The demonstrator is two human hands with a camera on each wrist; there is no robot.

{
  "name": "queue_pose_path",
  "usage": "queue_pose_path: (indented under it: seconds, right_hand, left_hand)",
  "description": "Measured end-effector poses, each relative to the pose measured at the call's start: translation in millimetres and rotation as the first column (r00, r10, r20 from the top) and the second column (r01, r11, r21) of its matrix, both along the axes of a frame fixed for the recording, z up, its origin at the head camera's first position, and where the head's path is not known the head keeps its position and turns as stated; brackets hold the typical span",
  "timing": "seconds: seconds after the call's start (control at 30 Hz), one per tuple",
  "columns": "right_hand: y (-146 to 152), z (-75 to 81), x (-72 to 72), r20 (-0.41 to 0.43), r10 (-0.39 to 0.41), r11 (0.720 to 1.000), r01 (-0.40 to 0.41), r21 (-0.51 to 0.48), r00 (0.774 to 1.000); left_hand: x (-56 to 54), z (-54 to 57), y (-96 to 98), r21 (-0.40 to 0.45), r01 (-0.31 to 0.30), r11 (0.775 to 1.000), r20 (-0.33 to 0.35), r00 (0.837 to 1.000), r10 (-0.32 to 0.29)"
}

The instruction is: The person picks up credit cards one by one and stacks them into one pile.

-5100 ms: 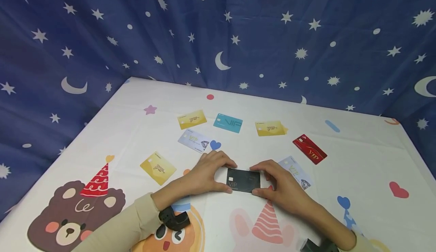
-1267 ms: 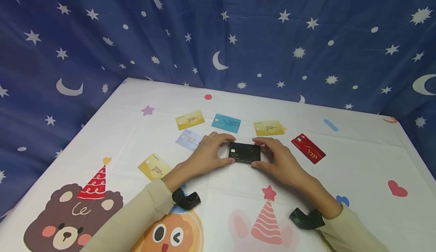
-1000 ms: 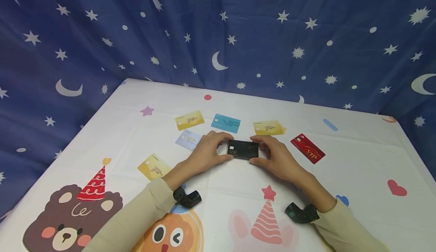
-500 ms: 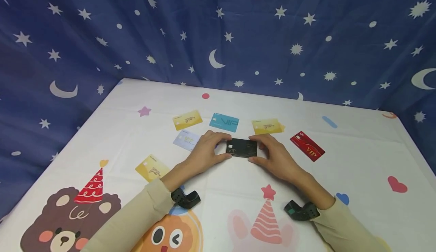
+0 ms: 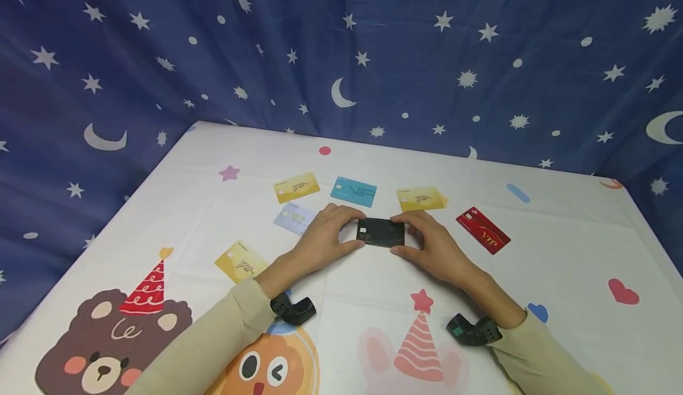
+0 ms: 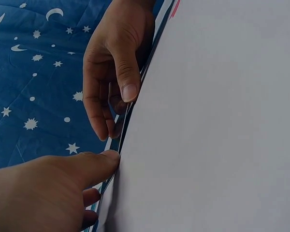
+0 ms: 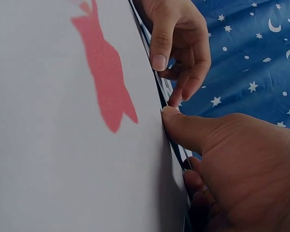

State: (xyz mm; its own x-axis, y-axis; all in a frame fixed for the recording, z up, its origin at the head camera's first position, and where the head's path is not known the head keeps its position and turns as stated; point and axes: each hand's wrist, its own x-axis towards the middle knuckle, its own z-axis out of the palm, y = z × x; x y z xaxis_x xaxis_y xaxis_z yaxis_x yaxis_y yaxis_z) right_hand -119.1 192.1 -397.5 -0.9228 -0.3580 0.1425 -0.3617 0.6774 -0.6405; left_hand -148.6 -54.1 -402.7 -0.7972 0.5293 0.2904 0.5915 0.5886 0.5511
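In the head view, a black VIP card point(image 5: 381, 232) lies at mid-table between the two hands. My left hand point(image 5: 326, 235) holds its left end, thumb at the near edge and fingers at the far edge. My right hand point(image 5: 431, 243) holds the right end the same way. The wrist views show the thumbs of the left hand point(image 6: 53, 186) and the right hand point(image 7: 246, 159) against thin edges low over the tabletop. Whether more cards lie under the black one, I cannot tell. A silver VIP card point(image 5: 292, 218) is partly hidden behind the left hand.
Beyond the hands lie a gold card point(image 5: 296, 188), a teal card point(image 5: 353, 191) and another gold card point(image 5: 421, 198). A red card point(image 5: 483, 230) lies to the right. One more gold card point(image 5: 240, 261) is beside the left forearm. A starry blue curtain point(image 5: 341, 57) borders the table.
Since the earliest frame, both hands have moved away from the body with the black card. The silver card that lay by the right hand is no longer seen. Over the last second, little has moved.
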Motion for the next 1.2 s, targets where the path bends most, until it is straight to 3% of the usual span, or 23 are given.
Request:
queue_pose_path:
  seconds: [0.83, 1.0, 1.2]
  right_hand:
    - [-0.2, 0.7, 0.0, 0.014, -0.021, 0.999, 0.02, 0.025, 1.0]
    - [0.2, 5.7, 1.2, -0.015, -0.024, 0.999, 0.025, 0.028, 1.0]
    - [-5.2, 13.5, 3.6, -0.023, -0.001, 1.0, 0.001, -0.003, 1.0]
  left_hand:
    - [-0.9, -1.3, 0.4, -0.002, -0.009, 1.0, 0.025, 1.0, 0.009]
    - [2.2, 8.9, 0.7, -0.006, 0.003, 1.0, 0.067, 0.998, -0.002]
    - [10.5, 26.8, -7.1, 0.069, 0.003, 0.998, 0.129, 0.992, -0.012]
